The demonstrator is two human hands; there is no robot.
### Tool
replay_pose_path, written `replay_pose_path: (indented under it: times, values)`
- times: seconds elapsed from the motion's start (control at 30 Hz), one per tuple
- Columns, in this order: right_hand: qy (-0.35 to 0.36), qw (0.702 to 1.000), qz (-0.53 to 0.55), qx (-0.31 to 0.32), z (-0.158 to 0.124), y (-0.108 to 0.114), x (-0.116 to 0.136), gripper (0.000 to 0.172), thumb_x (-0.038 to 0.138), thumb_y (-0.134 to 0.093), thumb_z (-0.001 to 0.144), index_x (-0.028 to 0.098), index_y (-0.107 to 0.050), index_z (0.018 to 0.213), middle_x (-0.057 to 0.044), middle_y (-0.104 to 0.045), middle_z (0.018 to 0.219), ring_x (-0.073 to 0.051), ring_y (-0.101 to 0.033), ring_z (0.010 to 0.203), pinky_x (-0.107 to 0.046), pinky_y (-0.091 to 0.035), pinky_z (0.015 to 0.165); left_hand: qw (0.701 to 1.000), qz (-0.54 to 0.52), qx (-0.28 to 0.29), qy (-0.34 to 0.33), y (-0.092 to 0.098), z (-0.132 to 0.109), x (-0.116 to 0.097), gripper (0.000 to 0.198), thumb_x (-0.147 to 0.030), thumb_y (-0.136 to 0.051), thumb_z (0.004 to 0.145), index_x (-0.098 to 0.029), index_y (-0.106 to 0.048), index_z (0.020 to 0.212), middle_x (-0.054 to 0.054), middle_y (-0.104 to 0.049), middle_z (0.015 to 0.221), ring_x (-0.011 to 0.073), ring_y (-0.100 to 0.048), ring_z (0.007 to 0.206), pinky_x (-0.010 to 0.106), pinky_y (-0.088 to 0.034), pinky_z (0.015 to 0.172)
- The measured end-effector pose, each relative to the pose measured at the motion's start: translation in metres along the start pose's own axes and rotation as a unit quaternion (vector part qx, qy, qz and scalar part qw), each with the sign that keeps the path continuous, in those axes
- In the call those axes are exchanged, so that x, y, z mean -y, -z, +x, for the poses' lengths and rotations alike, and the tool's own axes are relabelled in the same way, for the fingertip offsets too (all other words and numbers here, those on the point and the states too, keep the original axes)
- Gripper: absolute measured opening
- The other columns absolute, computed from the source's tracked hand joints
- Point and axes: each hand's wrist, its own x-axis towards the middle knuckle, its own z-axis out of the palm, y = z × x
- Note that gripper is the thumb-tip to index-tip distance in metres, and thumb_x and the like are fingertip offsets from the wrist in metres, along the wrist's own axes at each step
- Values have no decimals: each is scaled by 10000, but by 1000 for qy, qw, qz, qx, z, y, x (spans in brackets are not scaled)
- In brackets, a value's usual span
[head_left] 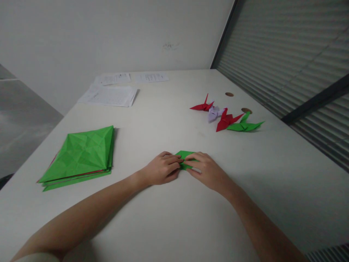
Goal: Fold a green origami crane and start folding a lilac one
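A small folded piece of green origami paper (185, 154) lies on the white table between my hands, its middle partly covered by fingers. My left hand (163, 168) is closed over the left side, fingertips holding the paper down against the table. From the right, my right hand (206, 169) grips the other side with bent fingers, its fingertips almost meeting those of the left. The thumbs' exact contact with the paper is hard to make out.
To the left sits a stack of creased green paper sheets (84, 151), with some red edges between. Folded paper cranes in red (227, 119), lilac (214, 113) and green (244, 126) stand at the right. Printed papers (109, 96) lie at the back left. Blinds (294, 47) border the table's right side.
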Motion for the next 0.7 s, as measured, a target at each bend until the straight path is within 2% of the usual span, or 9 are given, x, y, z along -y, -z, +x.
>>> replay_pose_path:
  times: [0.17, 0.43, 0.6, 0.7]
  values:
    - [12, 999, -27, 27, -1, -3, -1, 157, 193, -701, 828, 208, -724, 982, -81, -695, 1034, -235, -622, 976, -438, -510, 886, 1000, -8, -1, 6, 3, 2, -2, 212, -243, -449, 950, -164, -628, 1030, 114, -699, 1101, 210, -652, 1065, 388, -476, 965]
    - [65, 995, -69, 13, 1, 3, 8, 156, 133, -591, 887, 186, -723, 949, -93, -727, 1005, -230, -646, 998, -404, -500, 890, 1000, -8, -16, 17, 4, 1, -4, 299, -332, -489, 951, -141, -594, 1156, 132, -685, 1117, 232, -649, 1054, 386, -501, 923]
    - [70, 995, -75, 2, 2, 5, 8, 147, 179, -591, 904, 174, -711, 989, -84, -734, 1002, -227, -648, 944, -403, -496, 859, 999, 48, -13, 23, 1, 2, -8, 229, -239, -436, 981, -129, -617, 1069, 125, -694, 1036, 222, -668, 970, 363, -516, 841]
    - [61, 995, -83, -8, 2, 3, 8, 206, 242, -665, 863, 191, -685, 1062, -91, -709, 1106, -253, -616, 1015, -423, -482, 873, 997, 69, -10, 23, -1, 2, -9, 234, -225, -413, 992, -127, -625, 998, 124, -695, 1010, 218, -673, 928, 357, -514, 809]
